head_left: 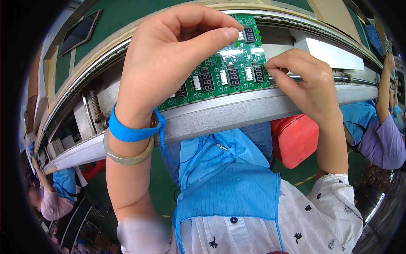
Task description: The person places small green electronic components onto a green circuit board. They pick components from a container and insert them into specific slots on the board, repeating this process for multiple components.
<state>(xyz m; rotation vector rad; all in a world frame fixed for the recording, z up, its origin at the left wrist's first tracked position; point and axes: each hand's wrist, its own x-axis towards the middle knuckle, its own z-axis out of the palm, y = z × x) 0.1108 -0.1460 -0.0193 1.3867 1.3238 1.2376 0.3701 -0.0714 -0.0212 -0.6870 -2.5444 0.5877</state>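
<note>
A green circuit board panel [215, 91] lies across the metal rails in front of me. Rows of black digit displays [234, 77] and white connectors [223, 78] are fitted on it, and small green parts [259, 37] stand at its upper right. Over the panel's far part, my left hand [169, 53] has thumb and index finger pinched beside a display; whatever is between them is hidden. At the panel's right edge, the thumb and fingertips of my right hand [305, 81] are closed together. Anything they hold is too small to make out.
A metal rail [237, 103] runs along the near side of the panel. A phone [80, 32] lies at the far left on a green surface. A blue wrist strap [133, 129] with a cord circles my left wrist. A red stool [294, 139] stands below; other people work at both sides.
</note>
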